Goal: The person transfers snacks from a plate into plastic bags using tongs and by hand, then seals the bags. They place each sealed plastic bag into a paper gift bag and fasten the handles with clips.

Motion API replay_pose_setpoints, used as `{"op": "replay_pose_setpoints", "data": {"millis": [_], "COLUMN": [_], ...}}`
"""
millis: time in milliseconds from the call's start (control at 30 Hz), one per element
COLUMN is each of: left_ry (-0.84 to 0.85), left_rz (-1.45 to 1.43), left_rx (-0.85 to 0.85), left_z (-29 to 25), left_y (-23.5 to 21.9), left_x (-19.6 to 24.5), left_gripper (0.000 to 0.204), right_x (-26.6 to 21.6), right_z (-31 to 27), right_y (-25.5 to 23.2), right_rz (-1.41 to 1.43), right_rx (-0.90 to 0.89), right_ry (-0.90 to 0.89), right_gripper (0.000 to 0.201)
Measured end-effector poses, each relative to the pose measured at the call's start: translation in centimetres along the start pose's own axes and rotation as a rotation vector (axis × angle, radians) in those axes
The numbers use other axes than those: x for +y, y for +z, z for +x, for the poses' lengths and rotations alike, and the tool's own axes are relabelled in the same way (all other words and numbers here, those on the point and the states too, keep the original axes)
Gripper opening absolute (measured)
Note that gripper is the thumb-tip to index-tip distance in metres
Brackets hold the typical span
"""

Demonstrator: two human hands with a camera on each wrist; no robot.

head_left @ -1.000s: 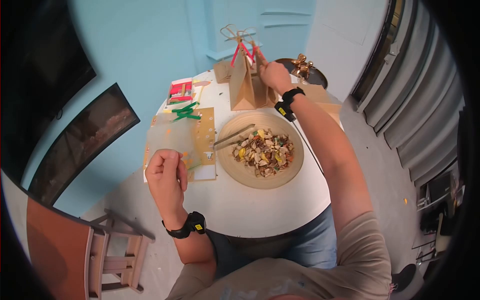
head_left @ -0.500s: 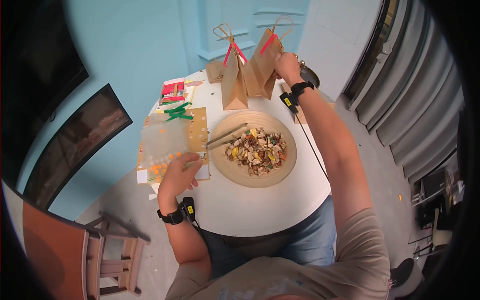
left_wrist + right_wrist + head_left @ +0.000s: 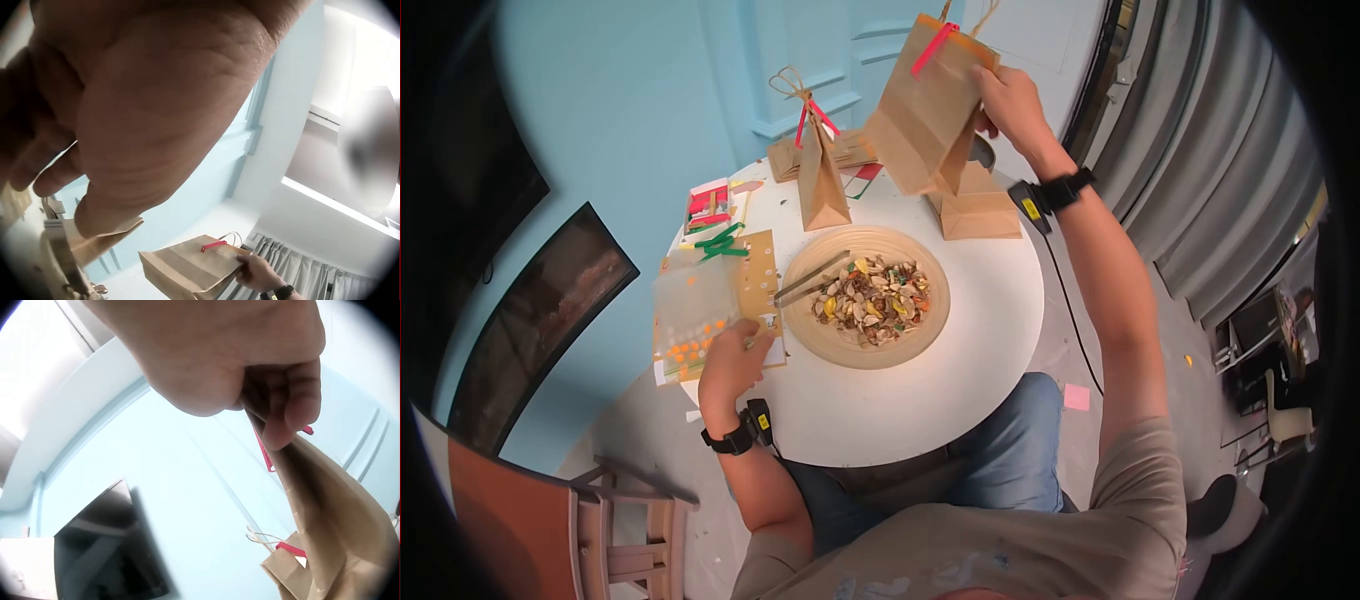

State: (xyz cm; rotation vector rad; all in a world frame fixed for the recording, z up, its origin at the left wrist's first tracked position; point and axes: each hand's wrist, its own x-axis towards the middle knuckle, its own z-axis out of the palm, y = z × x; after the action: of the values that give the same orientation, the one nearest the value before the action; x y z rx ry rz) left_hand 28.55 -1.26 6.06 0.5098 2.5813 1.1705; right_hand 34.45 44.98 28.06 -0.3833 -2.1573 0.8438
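My right hand [image 3: 1015, 105] grips the side edge of a brown paper gift bag [image 3: 930, 110] between thumb and fingers. This bag, with a red strip near its twine handles, hangs tilted over the back of the table. In the right wrist view, curled fingers [image 3: 300, 400] pinch the paper. My left hand [image 3: 735, 365] hovers low at the table's left, fingers loosely bent, overlapping the corner of a translucent pouch [image 3: 690, 300] with orange dots. A second paper gift bag [image 3: 823, 185] stands upright on the table, its handles gathered and a red strip across the top.
A wide round bowl [image 3: 805, 335] of dried petals, with metal tongs [image 3: 812, 278] in it, sits mid-table. Green strips [image 3: 718, 243] and a box of red pieces [image 3: 708, 205] lie left. Another brown paper bag [image 3: 980, 215] lies behind right, and flat brown bags [image 3: 855, 150] at the back.
My right hand has taken hold of the right-hand paper bag and raised it up and to the right, away from the standing one. The left hand has lowered slightly toward the pouch.
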Motion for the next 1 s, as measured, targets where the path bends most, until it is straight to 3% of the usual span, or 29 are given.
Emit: {"op": "replay_pose_setpoints", "data": {"millis": [133,267,333,367,433,533,600,667,700,767,833,933,1000], "left_ry": [0.234,0.314,0.439,0.443,0.653,0.814,0.807,0.792,0.823,0.679,0.731,0.636,0.676], "left_rz": [-0.145,-0.241,-0.399,-0.395,-0.36,-0.235,-0.221,-0.275,-0.296,-0.261,-0.22,-0.232,-0.191], "left_rx": [0.115,0.233,0.345,0.344,0.446,0.431,0.415,0.437,0.39,0.475,0.447,0.369,0.427], "left_z": [-1.6,-4.8,-6.4,-7.3,-9.2,-12.4,-14.4,-14.6,-14.6,-14.8,-15.0,-15.3,-15.1], "left_y": [-0.1,-0.2,0.2,0.4,0.9,1.8,3.1,5.2,6.1,6.7,6.3,5.9,5.5], "left_x": [1.0,4.4,5.2,5.7,6.8,8.9,11.4,12.4,12.6,12.9,13.4,13.3,13.3], "left_gripper": [0.038,0.031,0.029,0.029,0.031,0.034,0.035,0.035,0.035,0.033,0.028,0.02,0.018], "right_x": [-2.8,-4.1,-4.5,-4.4,-4.8,-5.5,-3.8,-3.8,-3.9,-4.5,-5.1,-5.3,-4.8], "right_z": [-7.9,-16.1,-20.0,-21.7,-25.0,-28.6,-30.9,-32.7,-33.5,-34.7,-35.3,-35.5,-35.9], "right_y": [-5.1,-8.7,-9.3,-9.6,-9.3,-8.4,-6.3,-5.2,-5.1,-4.9,-4.9,-5.3,-5.0], "right_rz": [0.052,0.122,0.192,0.213,0.244,0.195,0.186,0.138,0.126,0.1,0.166,0.18,0.165], "right_rx": [-0.124,-0.272,-0.333,-0.397,-0.47,-0.599,-0.526,-0.511,-0.522,-0.507,-0.491,-0.55,-0.515], "right_ry": [0.022,0.077,0.106,0.121,0.165,0.104,-0.203,-0.375,-0.372,-0.347,-0.369,-0.346,-0.36], "right_gripper": [0.05,0.052,0.055,0.056,0.055,0.053,0.044,0.034,0.029,0.025,0.021,0.026,0.025]}}
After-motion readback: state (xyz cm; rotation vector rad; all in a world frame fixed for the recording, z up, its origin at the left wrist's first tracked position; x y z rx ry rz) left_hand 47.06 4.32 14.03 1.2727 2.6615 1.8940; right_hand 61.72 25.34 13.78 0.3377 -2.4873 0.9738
